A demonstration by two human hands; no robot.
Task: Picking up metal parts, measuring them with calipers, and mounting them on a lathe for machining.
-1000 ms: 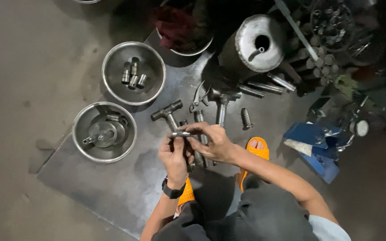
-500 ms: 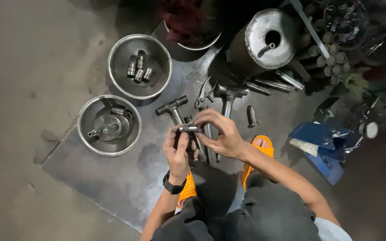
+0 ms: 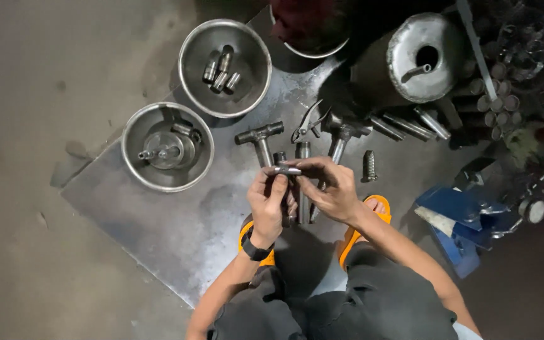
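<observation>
hands [image 3: 303,192] on small metal pin [image 3: 283,170], above crowded steel sheet [image 3: 158,220] edge

Dim light falls from overhead onto the grey steel floor plate [image 3: 158,220], glinting off the two round shiny metal bowls [image 3: 225,66] toward ten o'clock, while clutter toward two o'clock sinks into murky, soft-focused shadow.

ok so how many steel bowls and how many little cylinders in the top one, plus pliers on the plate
steel bowls: 2, one upper and one lower-left
small metal cylinders in the upper bowl: 4
pliers on the metal plate: 1
total: 7
</observation>
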